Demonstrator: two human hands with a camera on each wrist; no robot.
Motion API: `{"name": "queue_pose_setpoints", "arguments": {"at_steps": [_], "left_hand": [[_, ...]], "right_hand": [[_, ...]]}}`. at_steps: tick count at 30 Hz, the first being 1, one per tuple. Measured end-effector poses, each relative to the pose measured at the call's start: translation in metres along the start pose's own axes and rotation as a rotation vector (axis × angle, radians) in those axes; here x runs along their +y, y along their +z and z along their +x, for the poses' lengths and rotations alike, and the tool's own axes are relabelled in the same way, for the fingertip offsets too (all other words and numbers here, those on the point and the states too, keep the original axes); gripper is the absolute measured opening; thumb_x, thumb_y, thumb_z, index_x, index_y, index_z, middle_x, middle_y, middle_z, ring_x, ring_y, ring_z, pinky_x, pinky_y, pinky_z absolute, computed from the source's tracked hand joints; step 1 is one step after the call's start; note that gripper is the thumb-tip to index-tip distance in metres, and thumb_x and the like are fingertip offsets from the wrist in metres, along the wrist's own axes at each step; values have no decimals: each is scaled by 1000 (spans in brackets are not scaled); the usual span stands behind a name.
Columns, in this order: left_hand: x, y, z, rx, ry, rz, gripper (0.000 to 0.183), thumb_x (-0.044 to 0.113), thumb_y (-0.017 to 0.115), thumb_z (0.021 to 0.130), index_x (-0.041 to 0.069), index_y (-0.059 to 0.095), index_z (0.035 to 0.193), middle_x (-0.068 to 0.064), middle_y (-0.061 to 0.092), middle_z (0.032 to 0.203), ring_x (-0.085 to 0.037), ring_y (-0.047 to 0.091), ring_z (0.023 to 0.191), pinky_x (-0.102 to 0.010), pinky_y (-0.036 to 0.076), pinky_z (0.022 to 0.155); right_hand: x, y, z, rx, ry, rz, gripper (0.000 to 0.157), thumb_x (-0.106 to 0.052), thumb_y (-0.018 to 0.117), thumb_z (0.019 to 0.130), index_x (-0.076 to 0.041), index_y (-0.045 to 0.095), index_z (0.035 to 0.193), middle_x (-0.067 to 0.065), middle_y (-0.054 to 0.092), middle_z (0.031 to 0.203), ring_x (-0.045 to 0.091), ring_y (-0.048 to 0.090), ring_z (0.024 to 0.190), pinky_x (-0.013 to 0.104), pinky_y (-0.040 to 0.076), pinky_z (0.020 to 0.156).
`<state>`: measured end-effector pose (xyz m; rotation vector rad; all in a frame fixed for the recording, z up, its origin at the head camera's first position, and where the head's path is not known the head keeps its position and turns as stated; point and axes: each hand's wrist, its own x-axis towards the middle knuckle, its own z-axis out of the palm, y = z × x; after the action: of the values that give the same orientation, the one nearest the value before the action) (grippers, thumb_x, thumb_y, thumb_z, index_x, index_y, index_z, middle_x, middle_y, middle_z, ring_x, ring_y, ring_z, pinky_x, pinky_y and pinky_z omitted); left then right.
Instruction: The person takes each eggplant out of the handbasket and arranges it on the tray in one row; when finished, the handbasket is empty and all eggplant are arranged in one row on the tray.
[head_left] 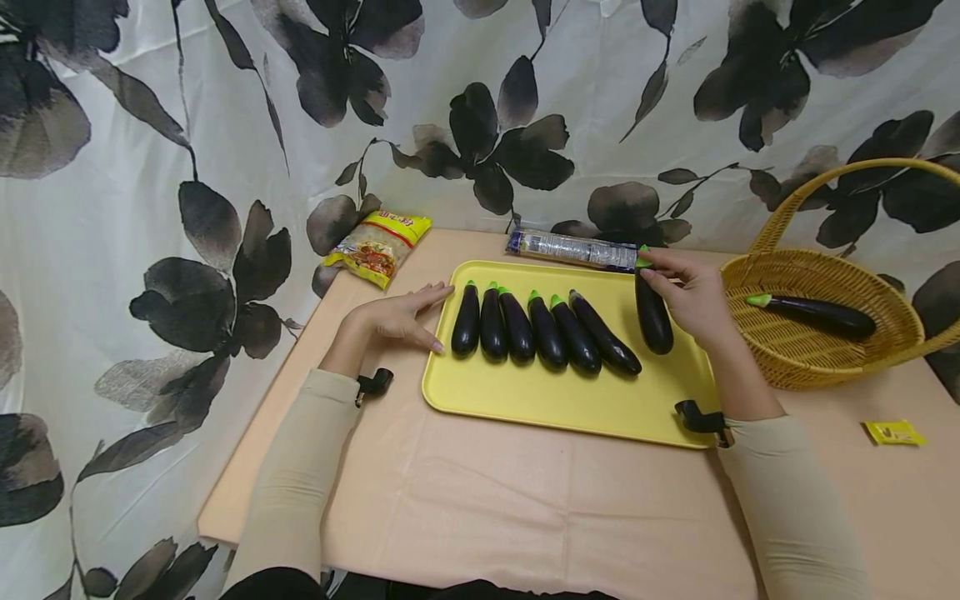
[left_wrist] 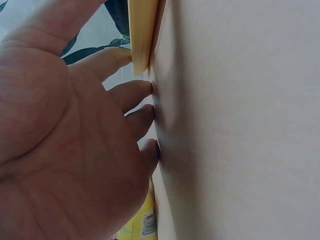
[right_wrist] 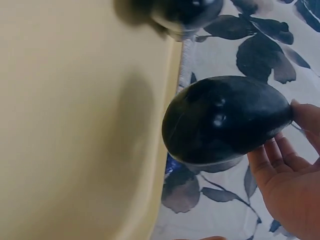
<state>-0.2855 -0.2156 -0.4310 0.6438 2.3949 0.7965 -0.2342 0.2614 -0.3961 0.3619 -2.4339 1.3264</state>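
Near its green stem end, my right hand (head_left: pixel 693 300) pinches an eggplant (head_left: pixel 654 317) over the right part of the yellow tray (head_left: pixel 525 408). The right wrist view shows this eggplant (right_wrist: pixel 225 120) end-on, raised off the tray, with a shadow below it. Several dark eggplants (head_left: pixel 546 333) lie side by side on the tray, green tops toward the back; the rightmost is slanted. My left hand (head_left: pixel 397 321) is at the tray's left rim with fingers spread. In the left wrist view, a fingertip touches the tray edge (left_wrist: pixel 140 35) and other fingertips touch the table.
A wicker basket (head_left: pixel 810 367) with a raised handle stands right of the tray, another eggplant (head_left: pixel 821 317) inside. Behind the tray lie a yellow food bag (head_left: pixel 382 246) and a long dark-blue packet (head_left: pixel 573 250). A small yellow packet (head_left: pixel 895 432) rests at the right. A floral curtain hangs behind.
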Motion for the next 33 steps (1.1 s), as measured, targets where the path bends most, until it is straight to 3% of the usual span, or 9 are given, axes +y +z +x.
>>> {"name": "queue_pose_setpoints", "arguments": {"at_steps": [5,10,16,22,27,30,33], "left_hand": [[-1,0,0,-4,0,-1,125,47,93,76,27,13,169,1,-3,177,-26,-12,163,-56,-4,131],[-1,0,0,-7,5,-7,124,46,93,76,26,13,169,0,-3,177,-26,-12,163,-56,-5,131],[-2,0,0,-4,4,4,125,49,92,75,27,12,169,1,-4,177,-26,-12,163,-55,-5,131],[-2,-1,1,-7,-8,7,125,51,92,75,28,12,169,2,-4,177,-25,-13,163,-55,-5,131],[-1,-2,0,-7,-8,1,125,50,92,75,28,12,169,1,-4,177,-26,-13,163,-55,-6,131],[0,-2,-1,-6,-8,-1,125,48,92,76,28,13,169,0,-4,177,-27,-13,163,-56,-6,131],[-1,-2,-2,-8,-7,-3,124,46,92,76,27,13,169,0,-4,177,-28,-13,163,-57,-5,131]], "right_hand": [[6,2,-1,-96,106,-35,39,-20,65,104,-12,65,143,17,60,147,17,60,118,4,46,77],[9,2,0,-226,177,-36,50,-13,64,104,-13,55,152,22,52,152,37,54,132,4,45,77],[13,3,1,-317,159,-83,54,-13,64,104,-15,50,156,22,46,158,43,51,136,8,44,77],[17,8,-2,-308,110,-106,42,-18,65,104,-6,62,145,24,56,149,45,55,131,9,45,78],[18,11,-3,-320,117,-107,38,-18,65,104,-3,66,139,23,59,146,41,57,129,8,43,80],[19,11,-3,-378,123,-120,40,-15,62,106,-2,62,143,24,56,150,41,56,131,18,47,89],[19,12,-3,-444,131,-132,42,-12,60,106,-1,58,147,25,52,152,44,54,133,39,52,100]]}}
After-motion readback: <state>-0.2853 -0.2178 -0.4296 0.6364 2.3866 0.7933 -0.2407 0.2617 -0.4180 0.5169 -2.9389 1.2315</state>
